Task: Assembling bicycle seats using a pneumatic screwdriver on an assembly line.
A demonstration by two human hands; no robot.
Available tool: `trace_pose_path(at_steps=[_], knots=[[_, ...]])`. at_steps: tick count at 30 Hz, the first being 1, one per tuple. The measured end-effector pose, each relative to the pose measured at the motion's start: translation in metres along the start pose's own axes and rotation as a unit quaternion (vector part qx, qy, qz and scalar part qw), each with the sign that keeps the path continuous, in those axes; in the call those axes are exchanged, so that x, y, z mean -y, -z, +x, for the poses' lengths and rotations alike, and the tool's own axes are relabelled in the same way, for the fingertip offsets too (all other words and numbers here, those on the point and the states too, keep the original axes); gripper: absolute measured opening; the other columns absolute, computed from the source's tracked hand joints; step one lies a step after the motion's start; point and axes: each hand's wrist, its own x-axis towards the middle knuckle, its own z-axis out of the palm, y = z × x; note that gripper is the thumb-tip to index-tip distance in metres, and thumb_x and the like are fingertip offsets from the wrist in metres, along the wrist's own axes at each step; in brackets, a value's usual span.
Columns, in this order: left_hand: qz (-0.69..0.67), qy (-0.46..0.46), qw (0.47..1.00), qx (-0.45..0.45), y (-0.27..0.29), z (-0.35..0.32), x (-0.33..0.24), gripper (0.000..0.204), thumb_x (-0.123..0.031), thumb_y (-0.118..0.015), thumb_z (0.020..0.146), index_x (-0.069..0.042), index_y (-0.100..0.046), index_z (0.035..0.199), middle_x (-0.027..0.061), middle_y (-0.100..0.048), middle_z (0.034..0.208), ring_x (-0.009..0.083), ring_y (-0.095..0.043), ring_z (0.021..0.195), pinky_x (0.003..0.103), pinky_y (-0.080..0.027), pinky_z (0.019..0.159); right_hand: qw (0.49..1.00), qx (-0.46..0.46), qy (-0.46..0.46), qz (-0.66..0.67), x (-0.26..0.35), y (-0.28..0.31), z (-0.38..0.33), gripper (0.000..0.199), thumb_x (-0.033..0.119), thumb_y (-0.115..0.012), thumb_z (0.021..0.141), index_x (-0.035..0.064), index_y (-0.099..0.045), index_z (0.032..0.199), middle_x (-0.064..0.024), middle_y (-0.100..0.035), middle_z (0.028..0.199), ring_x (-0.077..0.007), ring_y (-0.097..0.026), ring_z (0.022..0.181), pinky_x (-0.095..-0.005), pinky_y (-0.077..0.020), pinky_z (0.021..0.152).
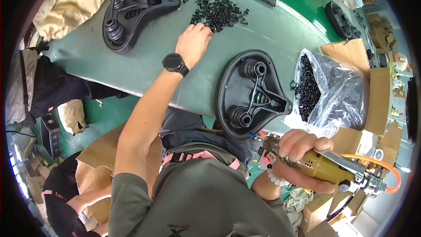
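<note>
My left hand (194, 44), a watch on its wrist, reaches to the near edge of a pile of small black screws (219, 12). Its fingers are curled together, and the tips are hidden. My right hand (302, 156) grips a yellow air screwdriver (322, 166) with a metal lever and an orange hose (377, 160). The tool's front end points toward a black bicycle saddle (254, 98), which lies upside down at the table's near edge, rails and springs upward. A second upturned saddle (131, 17) lies at the far left.
An open carton (379, 101) at the right holds a clear plastic bag (337, 92) full of black screws (308, 90). Beyond the green table (184, 92) stand more boxes and another black saddle (342, 19). Another person's arm (90, 199) shows at lower left.
</note>
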Motion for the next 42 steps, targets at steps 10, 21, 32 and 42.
trace_pose_path(at_steps=[10, 21, 32, 42], knots=[[-0.255, 0.145, 0.956, -0.001, 0.047, -0.062, -0.05, 0.017, -0.01, -0.058, 0.092, 0.005, -0.052, 0.098, 0.0176, -0.065, 0.098, 0.0318, -0.063, 0.082, 0.039, -0.05, 0.075, 0.999, 0.014, 0.029, 0.009, -0.006, 0.005, 0.004, 0.093, 0.083, -0.036, 0.081, -0.0014, -0.047, 0.119, -0.0085, -0.055, 0.071, -0.0191, -0.054, 0.054, -0.0302, -0.0436, 0.05], [-0.805, 0.214, 0.55, 0.05, 0.077, -0.115, -0.157, 0.018, -0.011, -0.066, 0.091, 0.003, -0.067, 0.103, 0.0139, -0.068, 0.097, 0.0143, -0.064, 0.072, 0.028, -0.055, 0.066, 0.995, -0.03, 0.092, 0.019, -0.012, -0.018, 0.007, 0.085, 0.079, -0.043, 0.083, 0.0035, -0.043, 0.122, -0.0108, -0.061, 0.078, -0.0257, -0.062, 0.058, -0.0353, -0.051, 0.051], [-0.652, 0.179, 0.727, 0.122, 0.079, -0.077, -0.144, 0.037, -0.031, -0.055, 0.098, 0.003, -0.063, 0.11, 0.0113, -0.068, 0.1, 0.0173, -0.063, 0.093, 0.031, -0.051, 0.082, 0.992, -0.092, 0.045, 0.068, -0.008, -0.005, 0.007, 0.086, 0.079, -0.04, 0.083, 0.0032, -0.042, 0.124, -0.0116, -0.059, 0.077, -0.0267, -0.06, 0.061, -0.0365, -0.0484, 0.055], [-0.37, -0.046, 0.913, 0.168, 0.022, -0.044, -0.1, 0.061, -0.015, -0.081, 0.067, -0.005, -0.058, 0.122, 0.0123, -0.058, 0.129, 0.0387, -0.04, 0.133, 0.047, -0.034, 0.109, 0.996, -0.069, 0.046, -0.015, -0.009, 0.03, 0.031, 0.093, 0.081, -0.044, 0.08, 0.0038, -0.041, 0.131, -0.0089, -0.057, 0.079, -0.0226, -0.058, 0.067, -0.0345, -0.0436, 0.06]])
